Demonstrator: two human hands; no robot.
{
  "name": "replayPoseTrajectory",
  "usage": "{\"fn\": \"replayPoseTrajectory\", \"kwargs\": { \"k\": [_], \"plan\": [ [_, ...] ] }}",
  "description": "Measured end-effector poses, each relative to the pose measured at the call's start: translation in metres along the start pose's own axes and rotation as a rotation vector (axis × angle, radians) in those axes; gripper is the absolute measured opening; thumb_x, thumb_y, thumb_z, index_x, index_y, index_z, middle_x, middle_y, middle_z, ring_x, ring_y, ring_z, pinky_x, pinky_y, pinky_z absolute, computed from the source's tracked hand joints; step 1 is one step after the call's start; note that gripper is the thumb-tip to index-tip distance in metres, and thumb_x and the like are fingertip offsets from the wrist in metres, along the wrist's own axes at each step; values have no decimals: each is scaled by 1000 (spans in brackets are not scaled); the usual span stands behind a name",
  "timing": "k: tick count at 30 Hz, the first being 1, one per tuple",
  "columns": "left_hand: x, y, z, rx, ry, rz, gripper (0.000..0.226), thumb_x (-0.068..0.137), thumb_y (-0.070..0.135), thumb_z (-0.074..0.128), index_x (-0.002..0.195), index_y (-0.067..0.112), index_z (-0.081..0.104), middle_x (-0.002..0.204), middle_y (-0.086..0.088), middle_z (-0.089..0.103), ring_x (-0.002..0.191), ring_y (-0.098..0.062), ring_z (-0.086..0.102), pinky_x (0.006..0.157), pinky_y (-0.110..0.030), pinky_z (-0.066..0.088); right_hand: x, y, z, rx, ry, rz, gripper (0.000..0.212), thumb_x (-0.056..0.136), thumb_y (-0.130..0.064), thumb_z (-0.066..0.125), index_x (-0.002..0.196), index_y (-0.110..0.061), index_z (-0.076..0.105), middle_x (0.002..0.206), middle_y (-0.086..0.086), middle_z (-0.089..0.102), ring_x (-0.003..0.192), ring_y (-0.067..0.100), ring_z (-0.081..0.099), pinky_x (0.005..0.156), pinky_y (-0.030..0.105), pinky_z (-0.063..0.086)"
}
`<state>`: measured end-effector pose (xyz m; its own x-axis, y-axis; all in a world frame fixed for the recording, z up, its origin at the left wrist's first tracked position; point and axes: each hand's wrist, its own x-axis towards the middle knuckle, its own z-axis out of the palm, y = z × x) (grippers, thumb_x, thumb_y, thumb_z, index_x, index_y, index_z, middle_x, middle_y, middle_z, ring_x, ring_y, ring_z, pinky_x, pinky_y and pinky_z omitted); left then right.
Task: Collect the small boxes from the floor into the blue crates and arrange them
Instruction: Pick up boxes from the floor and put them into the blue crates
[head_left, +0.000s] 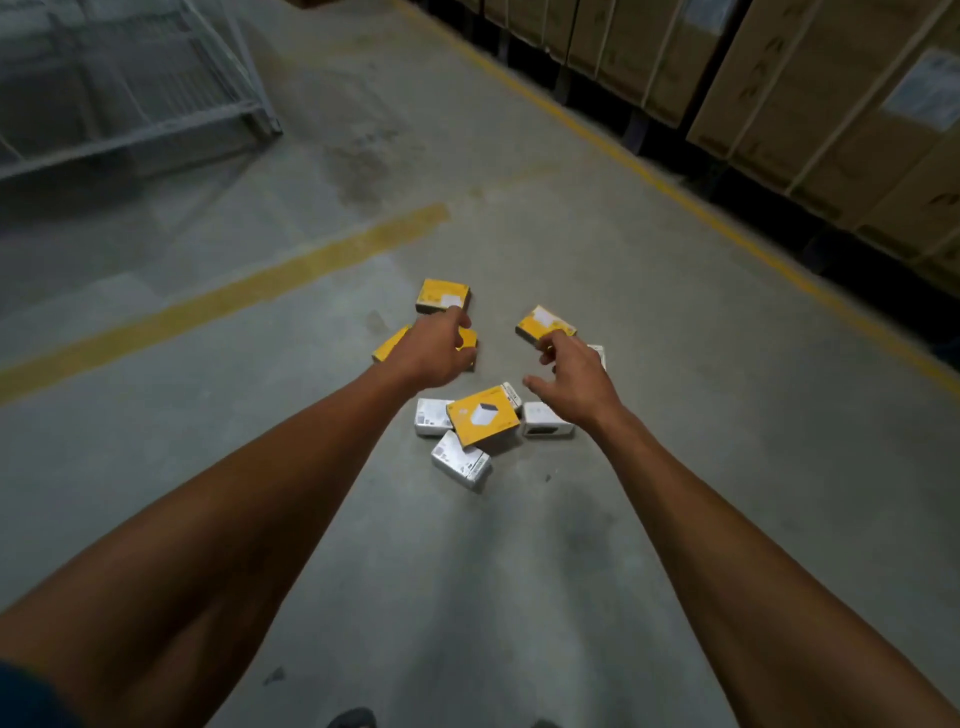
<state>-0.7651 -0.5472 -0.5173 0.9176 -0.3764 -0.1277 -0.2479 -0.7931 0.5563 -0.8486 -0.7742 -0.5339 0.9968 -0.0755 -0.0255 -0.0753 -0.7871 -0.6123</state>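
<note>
Boxes (483, 423), small yellow and white ones, lay scattered in a loose cluster on the concrete floor (675, 467), between two yellow painted lines (223, 299). The left hand (439, 351) reached over a yellow box (387, 347), fingers curled down around it (contact unclear). The right hand (574, 379) hung spread and empty near another yellow box (544, 323). Stacked cartons (810, 104) lined the floor's right edge.

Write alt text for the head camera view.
Two bare arms reach down toward a cluster of small yellow and white boxes on a concrete floor; the left hand and right hand hover over them, holding nothing. Yellow floor lines, a metal cage and stacked cartons surround the spot.
</note>
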Motion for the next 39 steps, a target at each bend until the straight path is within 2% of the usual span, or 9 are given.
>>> {"fn": "replayPoseTrajectory", "kwargs": {
  "k": [6,11,16,21,24,27,32,36,39],
  "plan": [
    [31,-82,103,-4,-2,-31,59,92,38,78,138,10,53,121,-13,69,113,-32,63,83,-35,45,15,73,115,-26,-95,61,68,75,-45,89,127,-16,56,114,5,66,111,25,61,88,41,52],
    [53,-136,178,20,-47,-51,83,84,53,82,146,10,48,143,-17,58,129,-33,58,102,-44,51,27,118,194,-87,-168,117,82,67,-50,92,132,-15,56,122,11,69,115,31,64,89,43,54],
    [72,-166,236,78,-126,-42,109,79,60,83,159,9,31,162,-18,34,145,-38,39,115,-47,39,30,150,254,-237,-287,140,92,59,-67,90,125,-13,55,127,11,65,115,31,62,87,42,55],
    [93,-184,276,256,-213,-17,143,63,67,90,165,13,7,169,-18,16,155,-42,18,123,-56,28,30,158,304,-220,-319,139,108,44,-73,88,133,-24,50,132,4,64,120,28,63,92,42,57],
    [95,-185,287,315,-248,10,142,65,58,93,165,13,3,165,-20,20,150,-44,23,120,-57,30,24,160,325,-222,-341,144,96,56,-65,86,133,-20,49,131,5,62,119,29,62,92,44,57],
    [91,-183,284,313,-222,-12,136,70,55,90,165,13,2,157,-25,24,144,-47,26,118,-56,30,21,155,327,-169,-311,140,81,68,-66,78,125,-16,51,126,9,63,117,31,61,91,44,55],
    [75,-171,235,59,-100,-162,127,75,60,85,166,15,8,158,-31,27,148,-50,23,121,-53,21,19,126,277,-21,-142,181,82,55,-75,67,114,-18,61,108,6,68,99,28,66,81,37,56],
    [40,-133,157,-262,0,-254,108,63,68,77,155,27,39,148,-16,46,137,-38,45,114,-49,40,7,75,202,146,8,213,66,69,-55,81,120,-18,62,115,6,64,107,25,58,89,34,48],
    [4,-84,87,-576,22,-277,90,63,66,77,144,35,51,138,-2,60,122,-22,61,107,-45,50,-5,31,138,263,100,308,67,65,-60,80,116,-21,62,113,4,64,108,23,61,95,37,53]
  ]
}}
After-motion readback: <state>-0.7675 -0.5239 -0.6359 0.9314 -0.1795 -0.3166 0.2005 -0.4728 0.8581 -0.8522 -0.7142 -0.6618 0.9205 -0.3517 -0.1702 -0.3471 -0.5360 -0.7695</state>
